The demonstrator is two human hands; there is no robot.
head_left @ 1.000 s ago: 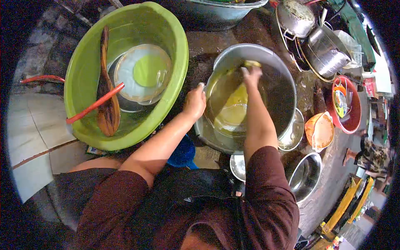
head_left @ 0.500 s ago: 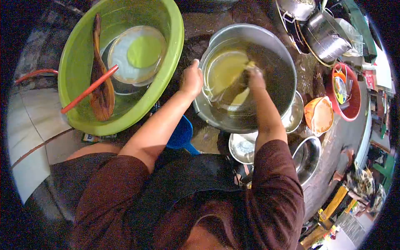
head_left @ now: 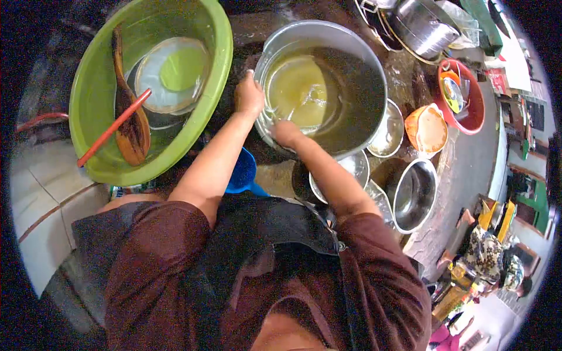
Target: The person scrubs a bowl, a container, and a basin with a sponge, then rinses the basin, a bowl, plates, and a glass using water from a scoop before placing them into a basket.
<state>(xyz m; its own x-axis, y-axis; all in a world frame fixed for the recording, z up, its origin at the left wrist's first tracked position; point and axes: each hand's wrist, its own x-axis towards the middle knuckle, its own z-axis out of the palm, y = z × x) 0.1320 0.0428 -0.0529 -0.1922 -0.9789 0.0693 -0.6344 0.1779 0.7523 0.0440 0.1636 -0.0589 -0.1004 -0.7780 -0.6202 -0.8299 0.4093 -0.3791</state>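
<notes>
A large grey metal pot (head_left: pixel 351 41) with cloudy yellowish water in it stands in front of me. My left hand (head_left: pixel 250 98) is closed on its left rim. My right hand (head_left: pixel 285 134) is curled against the near left wall, just inside the rim. Its fingers are slightly blurred, and what they hold is hidden. To the left, a big green basin (head_left: pixel 221 64) leans tilted. It contains a long wooden paddle (head_left: pixel 133 137), a red stick or handle (head_left: pixel 117 126) and a whitish round lid or dish (head_left: pixel 146 88) in water.
A blue dipper (head_left: pixel 241 174) lies near my lap. Metal bowls (head_left: pixel 415 199), an orange bowl (head_left: pixel 427 130) and a red basin (head_left: pixel 477 117) holding dishes line the right side. More steel pots (head_left: pixel 424 29) stand at the back right. A person in patterned clothing (head_left: pixel 483 248) is at far right.
My right hand has moved from the middle of the pot, where something yellowish showed at its fingers, to the near left wall. My left hand still grips the rim. The whole view has shifted.
</notes>
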